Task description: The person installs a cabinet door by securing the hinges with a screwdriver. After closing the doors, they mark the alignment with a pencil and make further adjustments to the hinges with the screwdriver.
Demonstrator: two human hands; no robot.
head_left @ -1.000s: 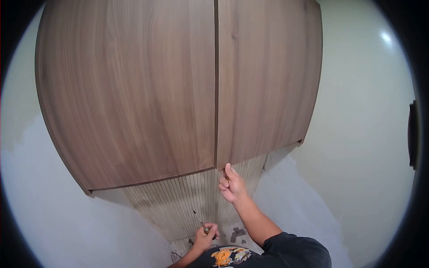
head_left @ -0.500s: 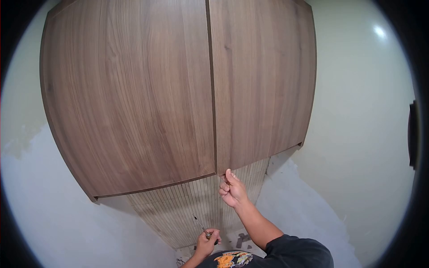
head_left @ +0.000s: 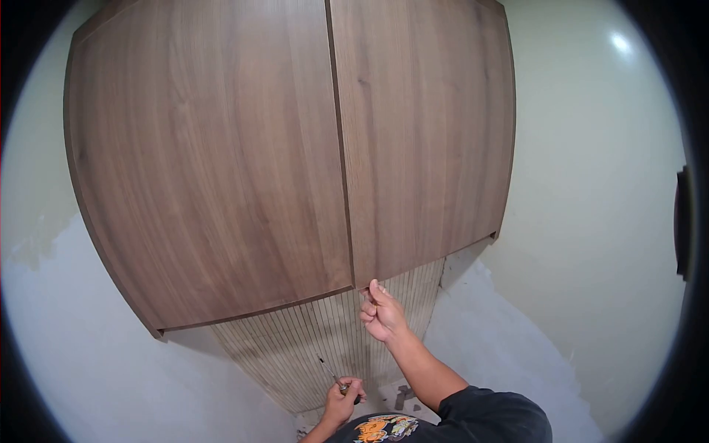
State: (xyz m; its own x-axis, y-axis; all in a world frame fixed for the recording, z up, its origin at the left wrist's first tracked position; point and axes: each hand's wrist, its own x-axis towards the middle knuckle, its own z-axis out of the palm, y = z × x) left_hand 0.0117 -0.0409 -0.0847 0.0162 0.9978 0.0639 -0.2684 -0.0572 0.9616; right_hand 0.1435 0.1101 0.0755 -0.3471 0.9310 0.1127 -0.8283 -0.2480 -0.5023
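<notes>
Two brown wood-grain cabinet doors fill the upper view, a left door (head_left: pixel 221 162) and a right door (head_left: pixel 428 148), with a narrow dark gap between them. My right hand (head_left: pixel 382 316) is raised to the right door's lower inner corner. Its thumb is on the front of the bottom edge and its other fingers are curled below and behind, closed on that edge. Lower down, near my body, my left hand (head_left: pixel 342 402) is closed around the handle of a screwdriver (head_left: pixel 331 372). The thin shaft points up and away, with a dark tip, touching nothing that I can make out.
Ribbed light tiles (head_left: pixel 295 347) cover the wall below the cabinet. Patchy pale plaster (head_left: pixel 214 384) spreads over the walls on both sides. Grey scraps (head_left: pixel 402 396) lie on the floor past my shirt. A dark object (head_left: pixel 683 221) is at the far right edge.
The view has turned slightly, so the cabinet doors lean and shift a little left. My right hand stays on the door's edge, and my left hand still holds the screwdriver.
</notes>
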